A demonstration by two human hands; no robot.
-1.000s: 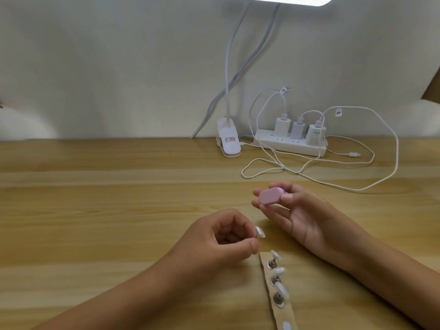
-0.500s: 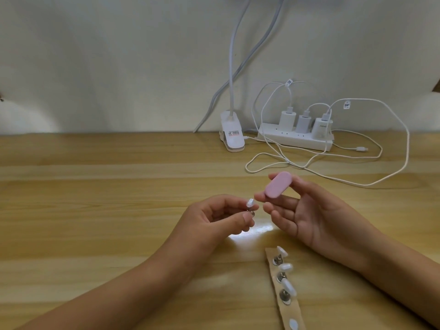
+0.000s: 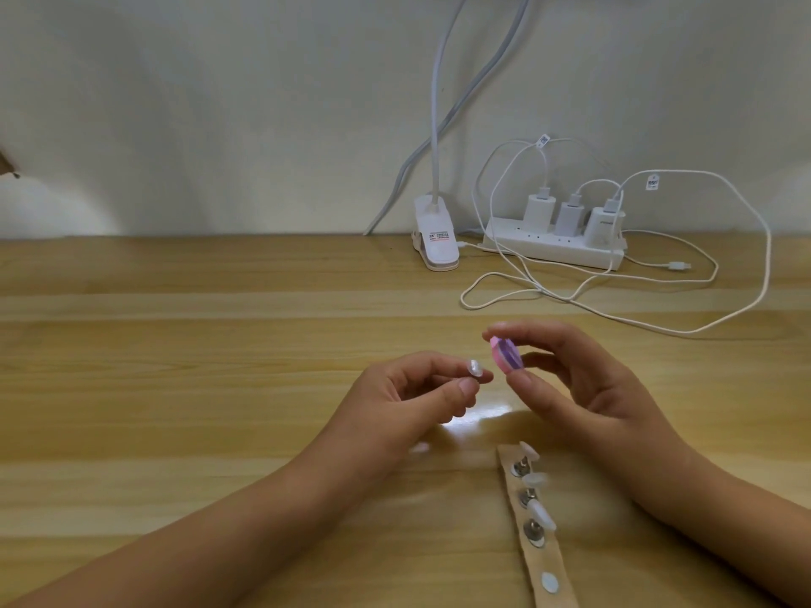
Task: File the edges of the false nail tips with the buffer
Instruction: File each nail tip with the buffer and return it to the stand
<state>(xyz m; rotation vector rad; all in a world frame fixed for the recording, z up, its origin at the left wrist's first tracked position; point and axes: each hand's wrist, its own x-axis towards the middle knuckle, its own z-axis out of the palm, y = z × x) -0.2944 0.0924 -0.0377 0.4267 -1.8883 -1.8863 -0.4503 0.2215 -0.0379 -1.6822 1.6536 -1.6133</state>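
Note:
My left hand pinches a small clear false nail tip on its stand between thumb and forefinger, a little above the wooden table. My right hand holds a small pink and purple buffer between thumb and fingers, edge on, just right of the nail tip with a narrow gap between them. A tan strip lies in front of my right wrist and carries three more nail tips on metal stands.
A white power strip with three chargers sits at the back right against the wall, its white cables looping over the table. A white clip lamp base stands left of it. A bright light patch lies under my hands.
Both hands have risen and come closer together. My left hand lifted the nail tip up from the strip. My right hand turned the buffer from flat-face view to edge on, beside the tip.

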